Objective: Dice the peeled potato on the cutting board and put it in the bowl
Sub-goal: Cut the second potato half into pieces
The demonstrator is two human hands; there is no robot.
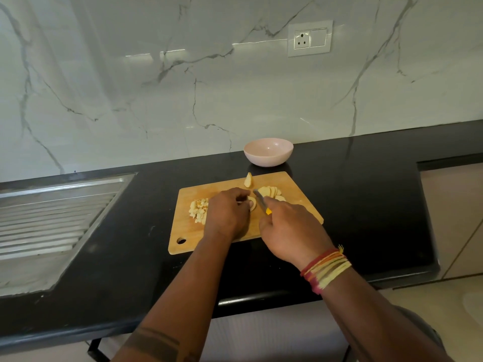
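The potato lies in several lots on the cutting board: a heap of diced bits at the board's left, a fan of uncut slices at the far right, one end piece near the far edge, and a slice or two pinned under the left hand. That pinned lot sits between the two hands, just left of the knife, whose blade runs from the yellow handle away toward the far edge, slanting a little left. The left hand's fingers curl down onto the slices; the right hand has its grip clamped round the handle. The left hand is nearer the diced heap. The bowl stands on the desk just beyond the board (apparently empty so far).
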